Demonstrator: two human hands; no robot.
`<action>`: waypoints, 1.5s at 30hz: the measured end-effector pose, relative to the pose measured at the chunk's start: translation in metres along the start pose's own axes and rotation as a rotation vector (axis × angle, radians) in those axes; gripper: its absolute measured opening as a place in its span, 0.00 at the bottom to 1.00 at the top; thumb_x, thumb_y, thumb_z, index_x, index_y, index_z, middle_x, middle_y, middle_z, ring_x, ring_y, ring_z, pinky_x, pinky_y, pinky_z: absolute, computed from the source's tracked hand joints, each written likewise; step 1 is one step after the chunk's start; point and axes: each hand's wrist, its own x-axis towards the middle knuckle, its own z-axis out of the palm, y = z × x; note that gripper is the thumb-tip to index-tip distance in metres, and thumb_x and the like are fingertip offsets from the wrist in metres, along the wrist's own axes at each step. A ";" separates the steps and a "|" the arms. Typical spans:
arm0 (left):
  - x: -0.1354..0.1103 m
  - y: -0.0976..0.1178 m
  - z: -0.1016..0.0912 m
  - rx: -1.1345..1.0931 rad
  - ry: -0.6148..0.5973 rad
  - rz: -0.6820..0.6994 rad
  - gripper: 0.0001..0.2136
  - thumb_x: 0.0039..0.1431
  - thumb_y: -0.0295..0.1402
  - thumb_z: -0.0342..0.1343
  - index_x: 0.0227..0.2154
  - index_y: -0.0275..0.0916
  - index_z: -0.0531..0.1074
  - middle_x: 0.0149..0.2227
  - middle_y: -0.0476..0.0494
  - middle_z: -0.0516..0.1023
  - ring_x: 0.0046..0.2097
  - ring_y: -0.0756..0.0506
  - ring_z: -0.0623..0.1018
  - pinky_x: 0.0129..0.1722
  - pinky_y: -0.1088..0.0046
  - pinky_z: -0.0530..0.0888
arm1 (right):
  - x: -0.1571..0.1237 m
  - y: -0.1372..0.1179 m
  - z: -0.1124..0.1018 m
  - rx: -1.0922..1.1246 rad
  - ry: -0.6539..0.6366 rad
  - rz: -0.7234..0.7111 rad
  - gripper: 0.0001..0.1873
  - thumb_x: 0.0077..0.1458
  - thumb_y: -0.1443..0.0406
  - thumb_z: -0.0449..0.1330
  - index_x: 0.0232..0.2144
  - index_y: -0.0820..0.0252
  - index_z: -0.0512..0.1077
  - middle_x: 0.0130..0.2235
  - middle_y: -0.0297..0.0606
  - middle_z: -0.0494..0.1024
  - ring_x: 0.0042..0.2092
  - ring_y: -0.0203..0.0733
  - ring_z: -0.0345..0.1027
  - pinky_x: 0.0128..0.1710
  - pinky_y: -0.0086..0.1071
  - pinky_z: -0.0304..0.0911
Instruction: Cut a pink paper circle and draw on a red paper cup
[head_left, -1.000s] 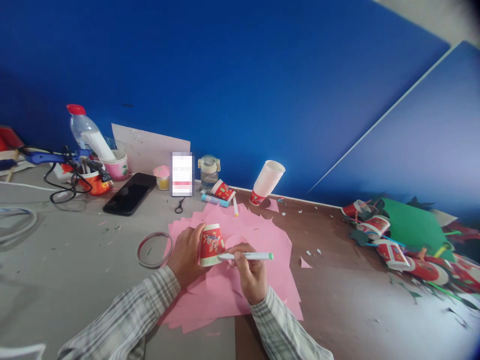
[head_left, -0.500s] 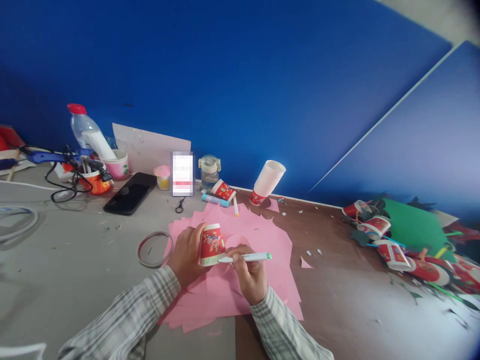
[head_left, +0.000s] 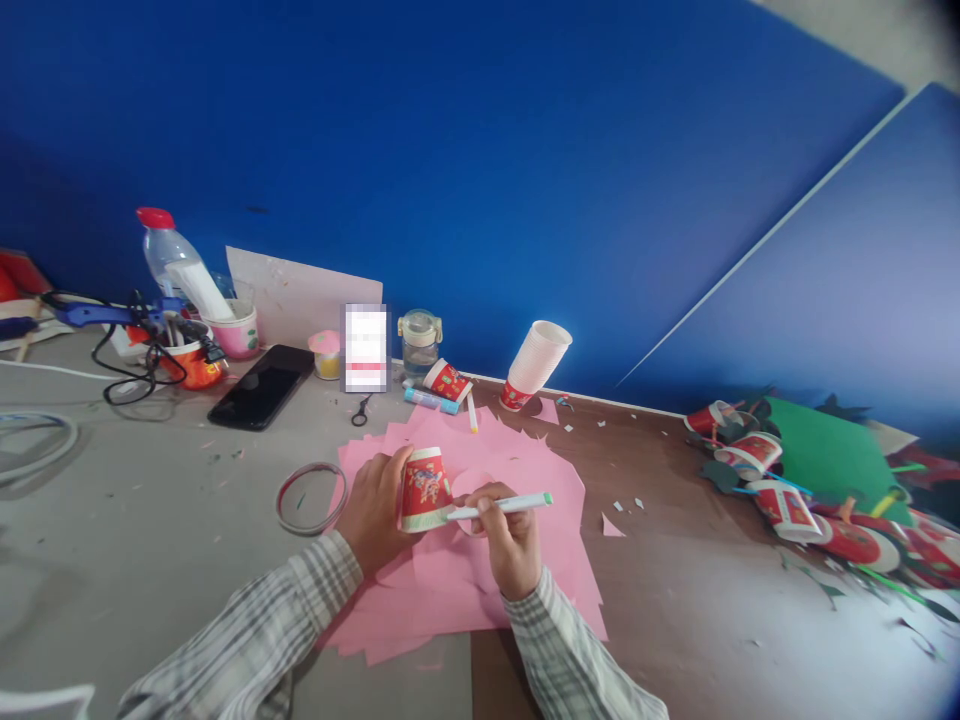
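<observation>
Head view: left hand (head_left: 373,512) grips the cup (head_left: 426,484) over paper (head_left: 541,466), short of the bench (head_left: 675,580)'s back edge; right hand (head_left: 511,542) pinches a marker (head_left: 519,503); green strokes line the visible rim (head_left: 424,521) (far side hidden).

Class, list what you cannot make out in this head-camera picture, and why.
Head view:
Red cup: left side, covered by left hand.
White marker: tip contact, too small to judge.
Pale upright rectangle: contents, lost to pixelation.
Pale loop: remainder, cut off by left edge.
</observation>
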 end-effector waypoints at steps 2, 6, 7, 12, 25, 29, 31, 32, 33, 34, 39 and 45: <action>0.000 -0.002 0.001 0.005 -0.003 0.007 0.42 0.34 0.54 0.58 0.51 0.41 0.51 0.38 0.43 0.67 0.39 0.40 0.69 0.39 0.57 0.71 | 0.000 -0.001 0.001 0.012 -0.008 0.016 0.11 0.49 0.63 0.55 0.22 0.60 0.74 0.15 0.31 0.68 0.16 0.36 0.58 0.15 0.26 0.55; 0.000 -0.002 0.001 0.010 0.008 0.005 0.41 0.33 0.53 0.58 0.51 0.41 0.51 0.37 0.43 0.68 0.38 0.40 0.70 0.37 0.57 0.71 | -0.002 -0.002 0.003 -0.006 -0.031 0.001 0.11 0.50 0.62 0.54 0.23 0.61 0.74 0.17 0.33 0.70 0.18 0.37 0.61 0.17 0.27 0.57; 0.000 -0.001 0.001 0.011 0.008 0.007 0.41 0.34 0.54 0.58 0.51 0.41 0.51 0.37 0.43 0.68 0.38 0.40 0.70 0.37 0.57 0.71 | -0.003 -0.003 0.003 -0.008 -0.032 -0.003 0.11 0.50 0.62 0.54 0.24 0.60 0.74 0.17 0.33 0.70 0.18 0.37 0.61 0.17 0.27 0.58; 0.001 0.002 0.000 0.023 0.000 -0.006 0.40 0.35 0.55 0.56 0.50 0.39 0.53 0.37 0.42 0.68 0.38 0.39 0.69 0.38 0.57 0.71 | -0.002 -0.002 0.003 -0.025 -0.031 -0.016 0.10 0.50 0.62 0.55 0.24 0.60 0.74 0.18 0.33 0.71 0.18 0.38 0.62 0.18 0.28 0.58; 0.001 0.003 -0.002 0.008 -0.011 -0.027 0.39 0.35 0.55 0.56 0.50 0.40 0.52 0.37 0.42 0.68 0.39 0.39 0.70 0.38 0.57 0.71 | -0.005 0.002 0.003 -0.019 -0.049 -0.002 0.11 0.51 0.61 0.54 0.25 0.60 0.74 0.19 0.34 0.71 0.19 0.38 0.61 0.18 0.29 0.58; 0.002 0.004 -0.002 0.006 0.005 -0.024 0.39 0.35 0.55 0.56 0.50 0.41 0.52 0.37 0.43 0.68 0.38 0.39 0.70 0.37 0.57 0.71 | -0.006 0.004 0.003 -0.026 -0.058 -0.020 0.11 0.51 0.61 0.55 0.25 0.59 0.74 0.21 0.34 0.72 0.19 0.38 0.61 0.19 0.29 0.59; 0.002 0.004 -0.002 0.011 0.009 -0.017 0.39 0.35 0.55 0.56 0.50 0.40 0.53 0.37 0.42 0.68 0.38 0.39 0.70 0.37 0.57 0.71 | -0.005 0.003 0.003 -0.057 -0.055 -0.043 0.10 0.51 0.62 0.55 0.25 0.59 0.74 0.21 0.35 0.72 0.20 0.39 0.62 0.20 0.29 0.60; 0.002 0.004 -0.002 0.016 0.008 -0.015 0.39 0.35 0.55 0.56 0.50 0.39 0.53 0.37 0.42 0.68 0.38 0.39 0.70 0.37 0.58 0.71 | -0.004 0.002 0.003 -0.074 -0.053 -0.053 0.11 0.51 0.62 0.55 0.25 0.59 0.74 0.20 0.35 0.72 0.20 0.39 0.63 0.20 0.30 0.60; 0.001 0.003 -0.002 0.021 0.006 -0.011 0.39 0.35 0.54 0.56 0.50 0.39 0.53 0.37 0.42 0.68 0.38 0.39 0.70 0.37 0.58 0.71 | -0.004 0.001 0.004 -0.087 -0.052 -0.059 0.11 0.51 0.62 0.54 0.25 0.59 0.74 0.20 0.34 0.72 0.20 0.39 0.63 0.20 0.30 0.60; 0.001 0.002 -0.001 0.027 0.002 -0.008 0.40 0.35 0.54 0.57 0.50 0.39 0.53 0.37 0.42 0.68 0.38 0.40 0.70 0.37 0.59 0.71 | -0.003 -0.001 0.004 -0.096 -0.053 -0.063 0.11 0.52 0.62 0.54 0.25 0.60 0.74 0.19 0.34 0.71 0.20 0.39 0.63 0.19 0.29 0.60; 0.000 0.000 0.000 0.025 -0.027 -0.013 0.40 0.36 0.51 0.58 0.51 0.38 0.52 0.37 0.42 0.68 0.39 0.40 0.69 0.39 0.59 0.70 | -0.002 -0.007 0.007 -0.099 -0.053 -0.059 0.11 0.52 0.62 0.54 0.26 0.61 0.74 0.17 0.32 0.70 0.17 0.38 0.62 0.17 0.27 0.59; -0.001 -0.001 0.000 0.002 -0.006 0.003 0.39 0.36 0.50 0.58 0.51 0.41 0.51 0.36 0.44 0.67 0.38 0.40 0.69 0.38 0.58 0.71 | -0.001 -0.005 0.006 -0.109 -0.045 -0.058 0.10 0.51 0.63 0.54 0.25 0.61 0.74 0.17 0.33 0.70 0.18 0.39 0.64 0.18 0.28 0.61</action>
